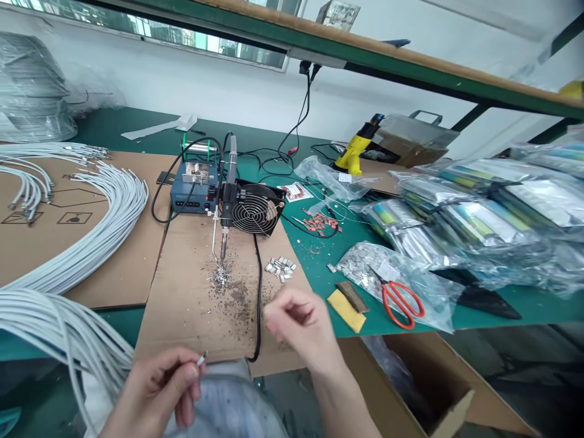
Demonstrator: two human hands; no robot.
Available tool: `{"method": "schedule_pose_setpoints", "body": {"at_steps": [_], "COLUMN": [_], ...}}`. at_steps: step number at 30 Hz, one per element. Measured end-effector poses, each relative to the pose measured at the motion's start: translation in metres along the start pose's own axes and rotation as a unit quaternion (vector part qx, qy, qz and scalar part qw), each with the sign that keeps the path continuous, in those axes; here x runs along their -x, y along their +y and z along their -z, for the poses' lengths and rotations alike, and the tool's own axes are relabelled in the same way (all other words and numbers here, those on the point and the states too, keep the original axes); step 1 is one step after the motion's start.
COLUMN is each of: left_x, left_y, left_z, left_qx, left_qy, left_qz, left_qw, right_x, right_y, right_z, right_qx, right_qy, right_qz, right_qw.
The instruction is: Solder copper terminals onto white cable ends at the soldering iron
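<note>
Low in the view, my left hand [171,386] pinches a white cable near its end, and the short stripped tip [202,359] pokes out past thumb and forefinger. My right hand [298,322] is raised over the cardboard's right edge, slightly blurred. Its thumb and fingers are curled together; whether anything sits between them is hidden. Just beyond it lies a small pile of metal connector shells [281,267]. A soldering iron [227,213] is clamped tip-down in a stand, above a heap of wire clippings [221,277].
Bundles of white cables [104,237] cover the left side. Behind the iron stand a blue soldering station [194,191] and a black fan [258,210]. On the right are orange-handled scissors [401,304], a yellow sponge [347,310], bagged parts and a yellow heat gun [358,149].
</note>
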State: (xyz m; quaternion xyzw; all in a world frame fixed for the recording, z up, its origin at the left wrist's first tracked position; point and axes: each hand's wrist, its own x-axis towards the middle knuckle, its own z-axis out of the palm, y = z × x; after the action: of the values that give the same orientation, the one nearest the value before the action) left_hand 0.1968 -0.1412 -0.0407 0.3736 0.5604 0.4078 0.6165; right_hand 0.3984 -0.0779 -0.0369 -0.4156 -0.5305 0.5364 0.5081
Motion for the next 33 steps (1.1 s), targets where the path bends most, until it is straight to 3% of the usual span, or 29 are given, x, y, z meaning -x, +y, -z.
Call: {"method": "schedule_pose_setpoints", "body": {"at_steps": [3, 6, 10, 15, 19, 23, 28, 33], "left_x": [-0.003, -0.009, -0.016, -0.021, -0.024, -0.026, -0.024, -0.018], "left_y": [0.007, 0.008, -0.004, -0.014, -0.011, -0.010, -0.012, -0.006], "left_z": [0.003, 0.006, 0.010, 0.012, 0.010, 0.007, 0.005, 0.001], "left_qx": [0.041, 0.075, 0.121, 0.140, 0.141, 0.159, 0.186, 0.183], "left_qy": [-0.062, -0.165, -0.259, -0.321, -0.363, -0.376, -0.342, -0.293], "left_qz": [0.044, 0.117, 0.165, 0.170, 0.180, 0.195, 0.171, 0.177], "left_qw": [0.996, 0.977, 0.944, 0.921, 0.903, 0.892, 0.905, 0.922], "right_x": [0.004, 0.008, 0.007, 0.002, -0.001, 0.001, 0.013, 0.024], "right_y": [-0.003, -0.005, -0.006, -0.008, -0.008, -0.008, -0.004, 0.006], "right_z": [-0.006, -0.017, -0.024, -0.022, -0.021, -0.025, -0.033, -0.044], "right_qx": [0.075, 0.086, 0.074, 0.115, 0.079, 0.056, 0.072, 0.105], "right_qy": [-0.167, -0.236, -0.268, -0.301, -0.338, -0.325, -0.217, -0.139], "right_qz": [-0.043, -0.020, 0.000, 0.048, 0.059, 0.045, 0.011, 0.115], "right_qw": [0.982, 0.968, 0.961, 0.946, 0.936, 0.943, 0.973, 0.978]}}
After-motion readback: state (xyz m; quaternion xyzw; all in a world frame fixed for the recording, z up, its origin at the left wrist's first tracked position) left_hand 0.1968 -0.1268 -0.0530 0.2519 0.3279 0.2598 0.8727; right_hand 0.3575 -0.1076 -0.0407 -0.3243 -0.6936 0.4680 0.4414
